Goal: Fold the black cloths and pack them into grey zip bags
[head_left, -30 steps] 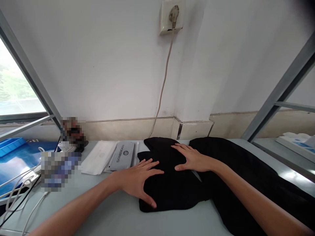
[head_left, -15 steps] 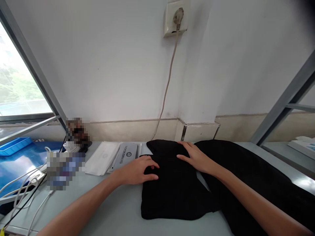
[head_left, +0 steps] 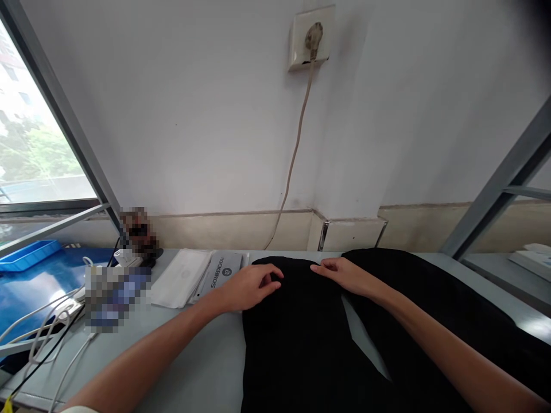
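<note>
A black garment [head_left: 297, 332] lies flat on the grey table [head_left: 202, 355], running down past the bottom edge of the view. My left hand [head_left: 253, 285] is over its upper left corner, thumb and fingers curled but apart, with nothing between them. At the upper right part of the same cloth, my right hand [head_left: 342, 274] has its thumb and fingertips pinched together on the fabric edge. Another wide black stretch of cloth [head_left: 430, 304] spreads to the right beneath my right forearm; whether it is one piece with the first is unclear.
Left of the cloth lie grey ROCKBROS packets [head_left: 221, 272] and white packets [head_left: 183, 278]. Farther left are tangled cables [head_left: 47, 332], blurred items and a blue tray [head_left: 30, 255]. A plugged cord [head_left: 297, 143] hangs down the wall behind. Metal frame posts slant at both sides.
The black cloth's near part has extended downward beyond the view, and its top edge is straighter. My left hand has risen slightly; my right hand's fingers have closed on the fabric.
</note>
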Available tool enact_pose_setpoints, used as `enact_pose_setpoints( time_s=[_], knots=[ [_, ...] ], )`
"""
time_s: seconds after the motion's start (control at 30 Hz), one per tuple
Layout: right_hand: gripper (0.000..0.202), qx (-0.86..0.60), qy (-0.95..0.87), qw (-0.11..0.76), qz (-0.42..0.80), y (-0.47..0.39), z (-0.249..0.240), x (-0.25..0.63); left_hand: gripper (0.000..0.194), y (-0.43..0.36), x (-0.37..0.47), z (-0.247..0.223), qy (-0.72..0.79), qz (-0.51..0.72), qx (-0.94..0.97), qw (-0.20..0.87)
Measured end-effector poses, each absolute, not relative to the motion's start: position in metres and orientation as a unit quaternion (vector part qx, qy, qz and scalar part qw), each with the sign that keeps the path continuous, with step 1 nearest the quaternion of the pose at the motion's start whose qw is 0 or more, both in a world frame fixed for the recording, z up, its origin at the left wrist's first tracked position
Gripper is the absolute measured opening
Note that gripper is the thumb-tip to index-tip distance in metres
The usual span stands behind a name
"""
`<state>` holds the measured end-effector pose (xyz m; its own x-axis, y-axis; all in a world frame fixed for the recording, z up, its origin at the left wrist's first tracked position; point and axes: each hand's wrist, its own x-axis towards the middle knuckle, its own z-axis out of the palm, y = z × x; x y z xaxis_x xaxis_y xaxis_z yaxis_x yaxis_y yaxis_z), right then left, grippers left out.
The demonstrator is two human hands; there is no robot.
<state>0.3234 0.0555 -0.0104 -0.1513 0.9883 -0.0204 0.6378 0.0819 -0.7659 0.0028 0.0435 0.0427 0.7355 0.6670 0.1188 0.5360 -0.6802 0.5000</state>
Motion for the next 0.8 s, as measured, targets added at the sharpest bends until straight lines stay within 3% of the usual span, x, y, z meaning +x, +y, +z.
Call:
enact_pose_setpoints(
  time_s=[0.1, 0.2, 0.47, 0.63, 0.8],
  knots=[
    [0.038, -0.594, -0.673, 0.288, 0.332, 0.060, -0.013, 0.322, 0.037, 0.063, 0.013, 0.031, 0.404, 0.170, 0.895, 0.084],
    [0.034, -0.585, -0.664, 0.282, 0.370, 0.059, -0.008, 0.322, 0.042, 0.086, 0.023, 0.018, 0.481, 0.136, 0.865, 0.049],
    [0.033, -0.597, -0.629, 0.220, 0.446, 0.044, 0.014, 0.326, 0.036, 0.124, 0.029, 0.016, 0.500, 0.052, 0.844, 0.187],
    [0.032, -0.589, -0.628, 0.229, 0.453, 0.045, 0.013, 0.321, 0.020, 0.132, 0.026, 0.024, 0.476, 0.033, 0.845, 0.241],
    [0.034, -0.578, -0.612, 0.285, 0.459, 0.044, 0.015, 0.321, 0.020, 0.137, 0.028, 0.023, 0.472, 0.083, 0.841, 0.252]
  ],
)
